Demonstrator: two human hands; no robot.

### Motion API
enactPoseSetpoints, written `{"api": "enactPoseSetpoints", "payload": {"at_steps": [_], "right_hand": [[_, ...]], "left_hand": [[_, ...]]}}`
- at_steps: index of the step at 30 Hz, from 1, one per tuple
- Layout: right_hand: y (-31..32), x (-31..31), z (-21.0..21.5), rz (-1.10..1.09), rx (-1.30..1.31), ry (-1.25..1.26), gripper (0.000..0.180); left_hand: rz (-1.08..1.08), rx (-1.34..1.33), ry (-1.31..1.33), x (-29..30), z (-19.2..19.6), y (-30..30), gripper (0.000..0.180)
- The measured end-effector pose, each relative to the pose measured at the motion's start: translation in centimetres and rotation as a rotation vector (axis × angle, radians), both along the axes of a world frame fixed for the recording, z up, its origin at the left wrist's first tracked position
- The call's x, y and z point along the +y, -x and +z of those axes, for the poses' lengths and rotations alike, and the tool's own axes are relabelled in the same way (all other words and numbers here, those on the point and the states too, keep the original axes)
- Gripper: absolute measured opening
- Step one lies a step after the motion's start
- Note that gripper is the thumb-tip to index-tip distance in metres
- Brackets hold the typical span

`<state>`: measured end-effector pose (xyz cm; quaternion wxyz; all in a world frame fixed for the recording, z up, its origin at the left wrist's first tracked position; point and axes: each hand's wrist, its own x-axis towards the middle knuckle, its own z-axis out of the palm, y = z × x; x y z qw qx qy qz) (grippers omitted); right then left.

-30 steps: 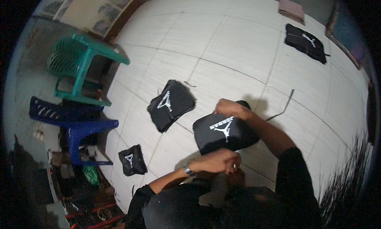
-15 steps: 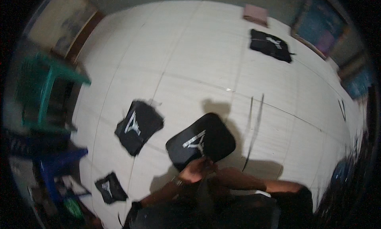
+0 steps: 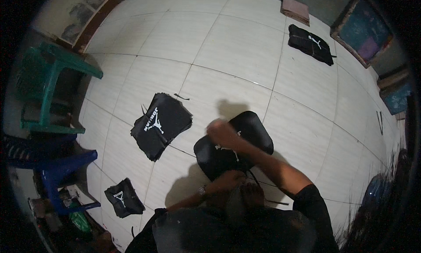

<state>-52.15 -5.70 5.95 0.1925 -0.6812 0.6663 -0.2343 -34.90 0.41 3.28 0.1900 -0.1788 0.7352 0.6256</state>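
Note:
A black rounded panel or stack of panels (image 3: 256, 137) with a white printed figure lies on the floor in front of me. My left hand (image 3: 228, 181) is closed at its near edge, by a thin black strap (image 3: 253, 176) that the fingers appear to pinch. My right hand (image 3: 222, 133) reaches across the panel to its far left side, fingers curled and slightly blurred. Whatever it holds is hidden. My bare feet (image 3: 252, 195) show just below the panel.
Left of the panel lies a stack of black printed pieces (image 3: 169, 121), with a smaller black stack (image 3: 124, 198) nearer me. A tied black bundle (image 3: 309, 42) and a pinkish stack (image 3: 295, 11) sit far right. Green (image 3: 50, 86) and blue (image 3: 66, 174) plastic chairs stand left.
My right hand has left the near edge beside my left hand and swung forward and left over the panel. Long black straps that stretched on the floor to the right no longer lie there.

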Motion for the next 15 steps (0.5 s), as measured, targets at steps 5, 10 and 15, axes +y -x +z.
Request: {"api": "enactPoseSetpoints", "payload": {"at_steps": [5, 10, 15], "right_hand": [[-0.6, 2.4, 7.1, 0.001, -0.021, -0.439, 0.020], [0.4, 13.3, 2.7, -0.176, -0.285, -0.299, 0.022], [-4.6, 17.7, -2.5, -0.375, -0.268, -0.141, 0.018]], "left_hand": [[-0.162, 0.122, 0.250, -1.9, 1.6, 0.7, 0.029], [0.164, 0.221, 0.268, -6.1, 3.7, 1.1, 0.029], [0.270, 0.084, 0.230, -5.8, 2.0, 2.3, 0.031]]}}
